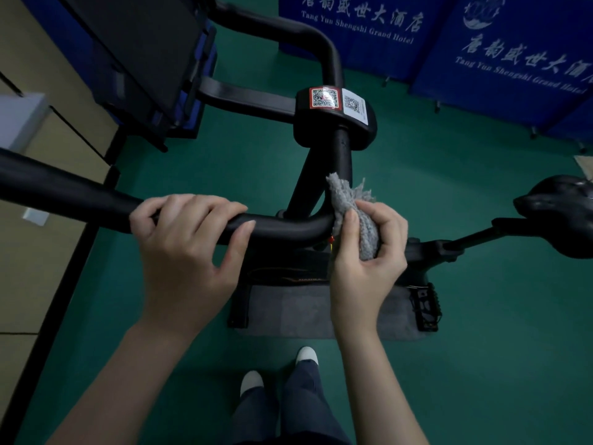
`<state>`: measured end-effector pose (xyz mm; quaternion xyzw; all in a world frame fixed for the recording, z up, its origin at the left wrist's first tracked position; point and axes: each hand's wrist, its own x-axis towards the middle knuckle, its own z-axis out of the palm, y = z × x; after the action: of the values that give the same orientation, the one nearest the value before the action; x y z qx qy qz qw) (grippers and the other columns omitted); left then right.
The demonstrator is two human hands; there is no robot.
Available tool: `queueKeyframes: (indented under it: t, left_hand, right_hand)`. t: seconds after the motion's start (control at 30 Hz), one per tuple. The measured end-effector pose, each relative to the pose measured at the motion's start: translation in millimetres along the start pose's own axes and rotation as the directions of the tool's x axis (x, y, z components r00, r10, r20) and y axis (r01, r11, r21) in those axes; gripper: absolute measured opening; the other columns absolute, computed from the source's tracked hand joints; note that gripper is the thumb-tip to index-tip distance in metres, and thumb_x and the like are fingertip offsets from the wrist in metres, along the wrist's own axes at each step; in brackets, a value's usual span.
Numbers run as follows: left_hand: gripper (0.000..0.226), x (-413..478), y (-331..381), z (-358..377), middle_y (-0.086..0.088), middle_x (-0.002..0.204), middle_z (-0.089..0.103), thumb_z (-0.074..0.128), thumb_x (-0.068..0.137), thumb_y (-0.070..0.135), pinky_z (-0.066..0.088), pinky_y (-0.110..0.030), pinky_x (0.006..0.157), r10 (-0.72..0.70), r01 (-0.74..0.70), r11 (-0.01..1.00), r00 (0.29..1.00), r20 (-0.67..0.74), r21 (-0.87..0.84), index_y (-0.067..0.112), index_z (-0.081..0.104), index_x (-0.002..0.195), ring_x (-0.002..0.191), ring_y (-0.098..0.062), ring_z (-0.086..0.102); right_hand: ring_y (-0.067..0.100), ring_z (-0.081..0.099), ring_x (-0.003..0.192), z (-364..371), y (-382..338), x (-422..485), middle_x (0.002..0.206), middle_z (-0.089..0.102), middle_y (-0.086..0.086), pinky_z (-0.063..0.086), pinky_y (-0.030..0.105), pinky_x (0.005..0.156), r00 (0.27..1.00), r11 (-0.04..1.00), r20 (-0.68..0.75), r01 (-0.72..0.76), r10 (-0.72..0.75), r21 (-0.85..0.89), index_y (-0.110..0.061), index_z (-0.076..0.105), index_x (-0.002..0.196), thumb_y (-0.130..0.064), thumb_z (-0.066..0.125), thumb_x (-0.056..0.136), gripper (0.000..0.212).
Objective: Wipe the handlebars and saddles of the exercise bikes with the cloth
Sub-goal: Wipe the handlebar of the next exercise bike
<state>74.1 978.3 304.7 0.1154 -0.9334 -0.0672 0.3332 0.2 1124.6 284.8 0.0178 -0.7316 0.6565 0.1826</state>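
- While the black handlebar (288,228) is gripped by the left hand (189,239), what is held by the right hand (365,255)?
- A grey cloth (356,213) is held there. It is bunched up, and the fingers and thumb are curled round it.
- Where is the cloth put?
- It is pressed against the bend of the handlebar, right by the post. A bare bit of bar is left between the two hands.
- And the saddle (561,220)?
- It is seen far to the right, well apart from both hands.
- What else can be seen?
- Two square code stickers (324,97) are stuck on the black block above the post. A grey mat (305,313) is laid on the green floor (481,284) under the bike, and a pedal (425,305) is seen above its right end. Two white shoes (252,382) are seen lower down. Blue screens (513,43) with white writing are stood at the back.
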Motion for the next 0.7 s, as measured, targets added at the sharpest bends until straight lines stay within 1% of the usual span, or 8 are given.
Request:
queueKeyframes:
  t: [0.1,0.23,0.33,0.4,0.47,0.53,0.6,0.7]
  left_hand:
    - [0.027,0.3,-0.3,-1.0,0.004,0.095,0.067,0.049,0.098,0.035,0.027,-0.039,0.091,0.002,-0.002,1.0,1.0,0.007,-0.003,0.016,0.068,0.097,0.093,-0.019,0.058]
    - [0.027,-1.0,-0.2,-2.0,0.004,0.095,0.067,0.049,0.098,0.035,0.028,-0.039,0.092,0.004,-0.004,1.0,1.0,0.009,-0.006,0.016,0.069,0.098,0.093,-0.019,0.059]
    - [0.027,-0.9,-0.1,-1.8,0.005,0.095,0.067,0.049,0.098,0.034,0.028,-0.039,0.091,0.001,-0.001,1.0,1.0,0.002,-0.005,0.016,0.069,0.097,0.092,-0.019,0.059]
    - [0.027,0.0,0.0,-1.0,0.005,0.095,0.067,0.049,0.098,0.034,0.028,-0.039,0.091,-0.001,0.001,1.0,1.0,-0.003,-0.008,0.016,0.069,0.097,0.092,-0.019,0.059]
    - [0.027,0.7,-0.2,0.1,0.004,0.094,0.067,0.05,0.098,0.034,0.028,-0.039,0.091,0.0,-0.001,1.0,1.0,-0.011,-0.009,0.015,0.069,0.096,0.092,-0.019,0.059]
    - [0.027,0.3,-0.3,0.5,0.004,0.094,0.067,0.05,0.098,0.034,0.026,-0.036,0.091,-0.002,0.002,1.0,1.0,-0.013,-0.008,0.016,0.069,0.096,0.092,-0.019,0.059]
    - [0.028,-0.3,0.0,1.0,0.005,0.094,0.067,0.049,0.098,0.035,0.024,-0.033,0.091,-0.002,0.002,1.0,1.0,-0.016,-0.006,0.016,0.069,0.096,0.092,-0.019,0.06]
    - [0.028,-0.8,-0.3,2.0,0.005,0.094,0.067,0.048,0.099,0.034,0.027,-0.038,0.09,0.012,-0.012,1.0,1.0,-0.021,0.005,0.016,0.069,0.096,0.092,-0.019,0.06]
  right_hand:
    - [0.012,0.056,0.106,0.9,0.3,2.4,0.106,0.057,0.007,0.042,0.023,0.096,1.0,1.0,0.011,-0.006,0.005,0.022,-0.007,0.062,0.095,0.0,0.061,0.088,0.01]
    - [0.02,0.059,0.103,-1.0,1.8,-9.4,0.103,0.06,0.008,0.047,0.037,0.096,0.999,0.998,0.001,-0.038,0.038,0.057,-0.011,0.06,0.097,-0.002,0.06,0.089,0.012]
    - [0.021,0.058,0.101,-1.0,1.1,-29.0,0.101,0.058,0.005,0.047,0.038,0.095,0.999,0.998,-0.026,-0.044,0.045,0.04,-0.014,0.06,0.097,-0.006,0.06,0.088,0.012]
    - [0.024,0.058,0.1,1.1,0.2,-30.4,0.1,0.059,0.007,0.047,0.043,0.094,0.991,0.991,-0.059,-0.114,0.119,0.072,-0.018,0.059,0.095,-0.008,0.06,0.089,0.012]
    - [0.028,0.061,0.098,6.2,0.1,-23.6,0.101,0.062,0.013,0.048,0.052,0.092,0.952,0.947,-0.104,-0.266,0.287,0.181,-0.018,0.06,0.094,-0.008,0.058,0.092,0.01]
    - [0.03,0.061,0.101,13.5,-2.6,-23.2,0.102,0.063,0.012,0.047,0.053,0.094,0.896,0.88,-0.129,-0.376,0.426,0.289,-0.016,0.059,0.097,-0.009,0.056,0.095,0.008]
    - [0.031,0.06,0.104,21.4,-7.9,-35.2,0.107,0.062,0.012,0.048,0.048,0.097,0.838,0.794,-0.105,-0.457,0.536,0.402,-0.019,0.058,0.098,-0.012,0.054,0.096,0.008]
    - [0.028,0.061,0.105,25.3,-13.5,-51.0,0.115,0.063,0.013,0.051,0.039,0.093,0.714,0.615,-0.001,-0.602,0.7,0.509,-0.024,0.057,0.099,-0.018,0.054,0.097,0.008]
